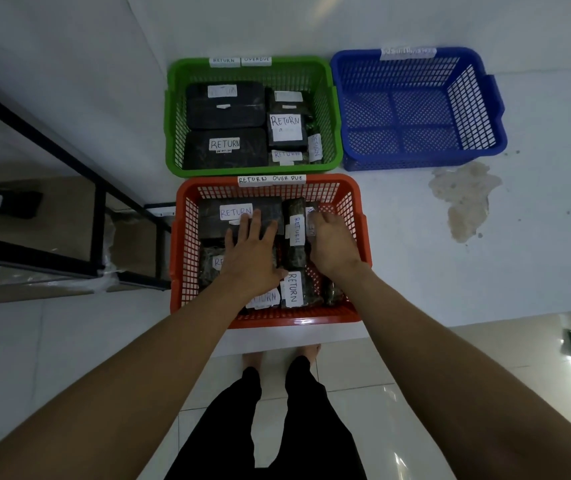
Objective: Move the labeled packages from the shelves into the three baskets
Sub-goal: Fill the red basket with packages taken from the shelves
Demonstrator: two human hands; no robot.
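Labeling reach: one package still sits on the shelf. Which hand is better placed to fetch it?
Left, probably. The shelf with the remaining package stands on the left hand's side; the right hand is curled on a package at the orange basket's far side.

White floor [450, 265] with brownish stain [464, 199], black trousers [270, 427] (bare feet below)
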